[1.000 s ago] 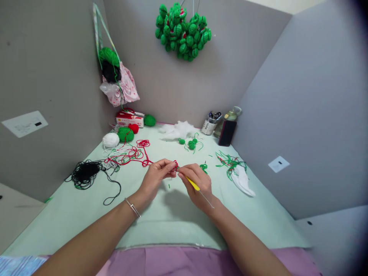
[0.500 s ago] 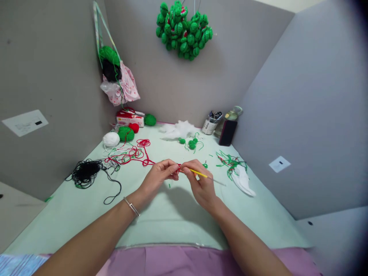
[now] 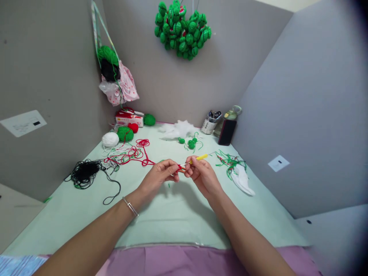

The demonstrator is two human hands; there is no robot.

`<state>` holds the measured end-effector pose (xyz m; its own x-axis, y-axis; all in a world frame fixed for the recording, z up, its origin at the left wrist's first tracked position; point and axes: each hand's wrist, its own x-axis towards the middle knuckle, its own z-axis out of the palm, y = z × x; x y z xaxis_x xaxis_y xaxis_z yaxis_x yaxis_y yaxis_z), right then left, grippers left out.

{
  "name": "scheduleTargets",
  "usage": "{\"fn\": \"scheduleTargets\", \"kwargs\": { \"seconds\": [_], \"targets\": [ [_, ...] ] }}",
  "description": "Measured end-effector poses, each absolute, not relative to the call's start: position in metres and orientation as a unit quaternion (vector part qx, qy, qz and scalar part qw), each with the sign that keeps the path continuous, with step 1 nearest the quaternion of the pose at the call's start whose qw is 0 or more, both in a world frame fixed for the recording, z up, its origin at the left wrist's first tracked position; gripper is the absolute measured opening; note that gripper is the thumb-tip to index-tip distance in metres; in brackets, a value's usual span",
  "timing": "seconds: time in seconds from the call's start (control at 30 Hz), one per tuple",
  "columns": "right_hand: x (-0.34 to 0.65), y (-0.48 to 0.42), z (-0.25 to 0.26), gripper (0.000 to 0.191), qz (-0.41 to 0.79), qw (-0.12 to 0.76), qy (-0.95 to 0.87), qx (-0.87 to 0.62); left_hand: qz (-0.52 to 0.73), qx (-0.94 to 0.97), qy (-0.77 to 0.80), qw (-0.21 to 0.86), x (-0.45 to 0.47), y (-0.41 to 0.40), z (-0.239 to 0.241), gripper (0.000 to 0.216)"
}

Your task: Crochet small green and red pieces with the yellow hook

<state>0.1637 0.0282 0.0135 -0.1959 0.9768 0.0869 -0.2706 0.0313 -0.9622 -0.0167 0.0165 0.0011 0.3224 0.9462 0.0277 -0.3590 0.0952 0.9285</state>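
Presently, at centre frame: left hand (image 3: 159,175) closed, thumb and forefinger pinching a small red crochet piece (image 3: 179,167). The right hand (image 3: 202,175) is closed round a yellow-handled crochet hook (image 3: 200,157), metal tip set into the piece, handle pointing to the upper right. Both are held just above the mint-covered bench (image 3: 172,222), fingertips nearly touching. A red yarn tangle (image 3: 133,152) lies left of the hands, one strand leading toward the piece.

Step in hand, as judged: a stitch being worked in the red piece, with the hook engaged in a loop. A further stitch would call for the left pinch to steady the piece and keep the strand taut, so that the hook catches yarn without splitting it.

Count:
- Yarn balls, four, left of centre: one white ball (image 3: 110,139), two green, namely the larger green ball (image 3: 125,133) and the farther green ball (image 3: 149,119), and one red ball (image 3: 133,127).
- Tangles, two: the red one and a black yarn tangle (image 3: 84,172), far left.
- Loose green crocheted balls (image 3: 191,143): about three, above the hands.
- White stuffing heap (image 3: 179,129): one.
- Hanging cluster (image 3: 182,28), top centre: one; its pieces are too crowded to count.
- Pink dotted bag (image 3: 122,86), upper left: one.
- Red-and-white box (image 3: 129,118), tool tin (image 3: 211,123), bottle (image 3: 232,114), black phone (image 3: 227,132): one each.
- Green yarn ends (image 3: 230,161) on a white scrap (image 3: 243,180): one heap, right of the hands.
- Bracelet (image 3: 130,207), left wrist: one.
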Motion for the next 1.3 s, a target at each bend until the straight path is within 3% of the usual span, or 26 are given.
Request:
{"fn": "scheduleTargets", "kwargs": {
  "seconds": [0.3,0.83,0.97,1.2,1.3],
  "targets": [
    [0.154,0.011,0.027,0.036,0.611,0.551,-0.472,-0.317,0.518,0.431,0.289,0.679,-0.010,0.008,0.012,0.044],
    [0.151,-0.026,0.039,0.027,0.598,0.608,-0.425,-0.304,0.500,0.488,0.327,0.637,-0.010,-0.027,0.024,0.034],
    [0.152,-0.030,0.036,0.026,0.594,0.624,-0.409,-0.302,0.565,0.459,0.353,0.588,-0.017,-0.042,0.020,0.035],
    [0.147,-0.043,0.033,0.023,0.578,0.617,-0.456,-0.280,0.606,0.341,0.201,0.691,-0.005,-0.047,0.044,0.049],
    [0.146,-0.049,0.031,0.020,0.571,0.615,-0.477,-0.262,0.646,0.332,0.166,0.668,-0.001,-0.034,0.050,0.060]
  ]
}}
